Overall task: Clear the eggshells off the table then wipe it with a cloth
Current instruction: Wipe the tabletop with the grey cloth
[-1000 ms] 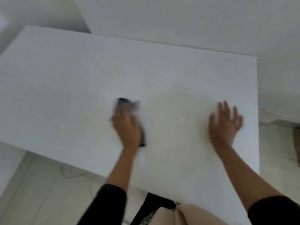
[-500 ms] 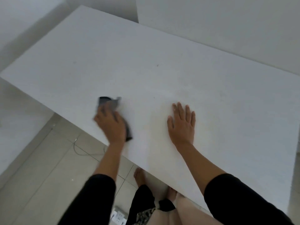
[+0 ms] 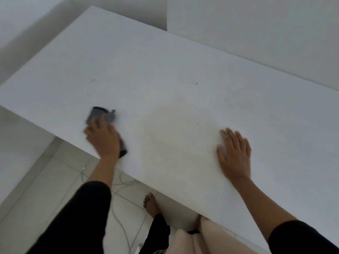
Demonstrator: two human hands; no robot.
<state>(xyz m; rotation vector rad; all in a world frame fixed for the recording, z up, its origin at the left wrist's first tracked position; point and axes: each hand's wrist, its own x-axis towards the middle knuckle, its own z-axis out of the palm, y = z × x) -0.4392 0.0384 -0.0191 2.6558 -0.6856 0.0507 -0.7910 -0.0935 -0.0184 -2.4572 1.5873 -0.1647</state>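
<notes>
Tiles of a pale floor point(image 3: 60, 173) fill the lower left of the frame, with a thin grey cable point(image 3: 117, 220) looping across them. Above them the white table point(image 3: 165, 70) runs from the upper left toward the right edge, its near edge slanting down to the lower right.

At left of centre the left hand point(image 3: 102, 139) lies on top of a dark grey cloth point(image 3: 100, 114), close to the table's near edge. The hand is blurred, so it cannot be told whether the fingers press flat on the cloth or curl round it. Most of the cloth shows beyond the fingertips, toward the top of the frame; a darker end of it sticks out beside the wrist on the right. A black sleeve point(image 3: 82, 217) covers the arm from the forearm down to the lower left.

In the middle of the frame the tabletop carries a faint yellowish patch point(image 3: 176, 136) and a few small dark specks. Below the table edge a bare foot point(image 3: 150, 203) stands on the tiles.

To the right of centre the right hand point(image 3: 235, 154) lies palm down on the bare tabletop, fingers straight and slightly spread, holding nothing, well apart from the cloth.
</notes>
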